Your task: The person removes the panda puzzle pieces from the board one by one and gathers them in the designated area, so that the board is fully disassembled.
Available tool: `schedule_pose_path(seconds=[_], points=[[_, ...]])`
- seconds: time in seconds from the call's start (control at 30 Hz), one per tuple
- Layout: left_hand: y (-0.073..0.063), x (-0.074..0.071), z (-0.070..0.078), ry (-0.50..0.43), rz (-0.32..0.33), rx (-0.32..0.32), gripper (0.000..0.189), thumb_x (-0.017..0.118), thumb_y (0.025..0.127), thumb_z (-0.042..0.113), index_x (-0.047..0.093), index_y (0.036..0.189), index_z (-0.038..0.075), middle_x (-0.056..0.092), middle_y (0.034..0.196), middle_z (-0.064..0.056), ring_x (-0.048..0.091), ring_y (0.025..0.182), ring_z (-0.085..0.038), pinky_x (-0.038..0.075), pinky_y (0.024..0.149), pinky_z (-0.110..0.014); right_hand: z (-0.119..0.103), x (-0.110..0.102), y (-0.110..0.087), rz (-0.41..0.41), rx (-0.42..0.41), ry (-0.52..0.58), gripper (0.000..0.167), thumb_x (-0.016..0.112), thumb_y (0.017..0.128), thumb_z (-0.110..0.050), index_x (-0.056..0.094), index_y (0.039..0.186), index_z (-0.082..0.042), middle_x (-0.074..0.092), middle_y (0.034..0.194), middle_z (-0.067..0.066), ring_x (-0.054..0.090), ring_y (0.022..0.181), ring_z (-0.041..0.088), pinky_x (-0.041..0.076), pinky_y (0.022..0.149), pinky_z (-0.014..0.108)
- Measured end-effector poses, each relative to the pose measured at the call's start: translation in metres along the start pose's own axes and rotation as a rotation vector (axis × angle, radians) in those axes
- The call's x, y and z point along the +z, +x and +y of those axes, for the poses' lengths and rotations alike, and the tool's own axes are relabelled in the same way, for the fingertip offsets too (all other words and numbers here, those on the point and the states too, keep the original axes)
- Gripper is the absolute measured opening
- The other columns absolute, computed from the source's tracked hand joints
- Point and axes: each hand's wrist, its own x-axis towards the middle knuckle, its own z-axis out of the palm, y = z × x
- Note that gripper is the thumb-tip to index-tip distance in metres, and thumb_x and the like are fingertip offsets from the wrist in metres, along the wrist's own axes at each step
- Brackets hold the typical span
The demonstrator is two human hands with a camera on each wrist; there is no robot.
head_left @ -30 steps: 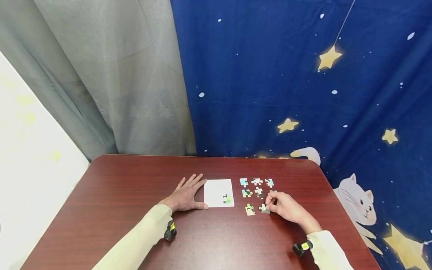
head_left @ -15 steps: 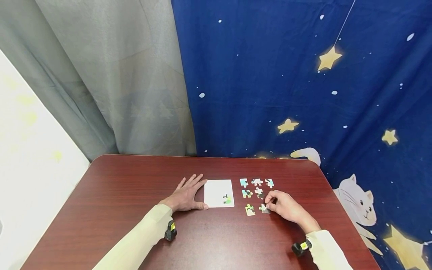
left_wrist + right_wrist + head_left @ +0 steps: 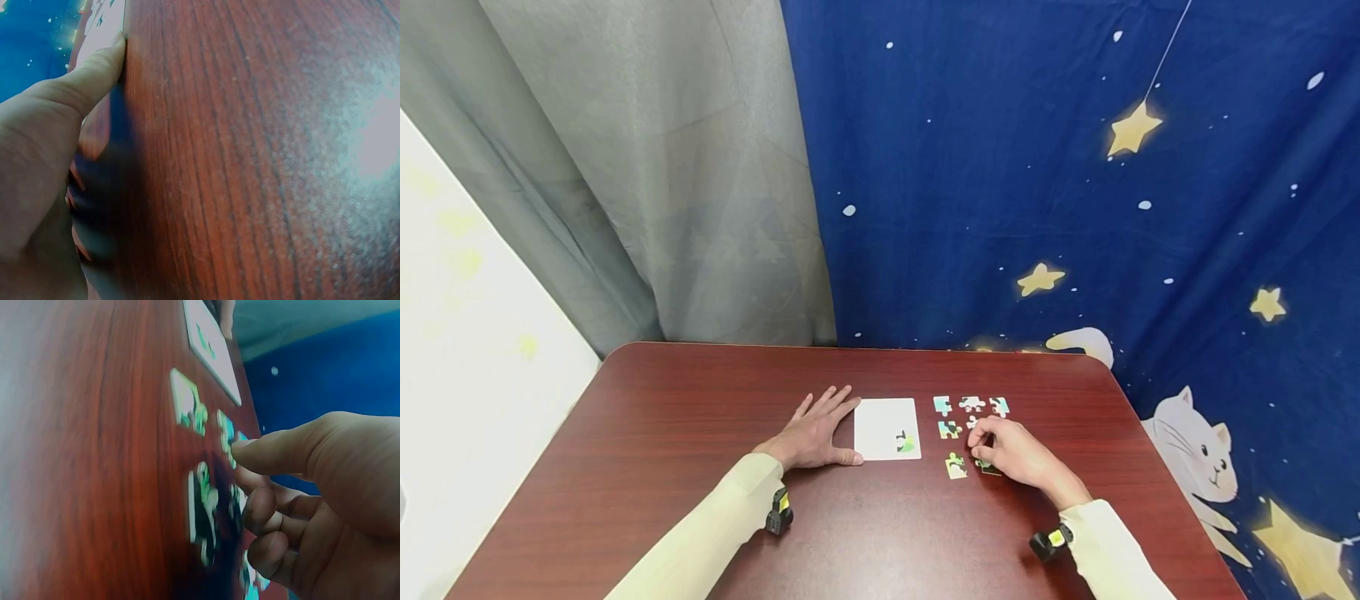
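Observation:
A white square puzzle board (image 3: 880, 421) lies at mid-table in the head view, with one green-and-white piece (image 3: 905, 443) at its lower right corner. My left hand (image 3: 815, 435) rests spread beside it, thumb and fingertips at its left edge. To the right, my right hand (image 3: 1018, 452) hovers low over loose jigsaw pieces, its fingers loosely curled. No piece shows in its fingers in the right wrist view. Just under it is a dark green piece (image 3: 201, 509); a pale green piece (image 3: 956, 466) lies left of that. The hand covers part of the middle row.
More jigsaw pieces lie in rows, among them a blue one (image 3: 942, 406), a white one (image 3: 972, 404) and a corner one (image 3: 998, 407). The reddish wooden table (image 3: 715, 392) ends at a grey curtain (image 3: 730, 208) and a blue star-patterned curtain (image 3: 947, 208).
My right hand has shifted left and slightly up from the lower right piece, over the middle row. That piece stays on the table. My left hand and the board have not moved.

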Motion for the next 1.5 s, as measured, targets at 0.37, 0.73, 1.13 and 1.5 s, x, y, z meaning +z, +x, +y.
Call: schedule_pose_path(seconds=[0.37, 0.73, 1.13, 1.5], points=[[0.000, 0.002, -0.002, 0.007, -0.001, 0.000, 0.109, 0.079, 0.085, 0.068, 0.031, 0.170, 0.020, 0.017, 0.181, -0.007, 0.011, 0.170, -0.034, 0.003, 0.135, -0.065, -0.037, 0.019, 0.032, -0.051, -0.065, -0.079, 0.005, 0.075, 0.097, -0.008, 0.071, 0.099, -0.011, 0.070, 0.090, -0.004, 0.053, 0.070, 0.003, 0.047, 0.068, 0.022], [-0.004, -0.008, 0.010, 0.004, -0.002, 0.006, 0.104, 0.081, 0.087, 0.062, 0.035, 0.167, 0.014, 0.022, 0.179, -0.014, 0.016, 0.168, -0.040, 0.007, 0.134, -0.068, -0.066, 0.033, 0.059, -0.099, -0.123, -0.215, 0.013, 0.078, 0.094, -0.010, 0.072, 0.106, -0.012, 0.069, 0.102, -0.001, 0.067, 0.095, 0.015, 0.055, 0.086, 0.032], [-0.002, -0.007, 0.008, 0.027, -0.020, -0.022, 0.105, 0.080, 0.087, 0.063, 0.033, 0.169, 0.017, 0.019, 0.181, -0.009, 0.013, 0.169, -0.036, 0.006, 0.135, -0.065, -0.069, 0.044, 0.080, -0.136, -0.067, -0.224, 0.021, 0.079, 0.093, -0.013, 0.073, 0.114, -0.012, 0.069, 0.108, 0.002, 0.065, 0.097, 0.017, 0.056, 0.090, 0.041], [-0.001, -0.003, 0.004, 0.018, -0.011, -0.015, 0.109, 0.079, 0.084, 0.068, 0.033, 0.169, 0.017, 0.020, 0.181, -0.010, 0.013, 0.169, -0.037, 0.005, 0.135, -0.066, -0.070, 0.050, 0.081, -0.184, -0.065, -0.215, 0.014, 0.080, 0.093, -0.015, 0.072, 0.104, -0.013, 0.070, 0.104, 0.002, 0.065, 0.092, 0.014, 0.055, 0.083, 0.037]])
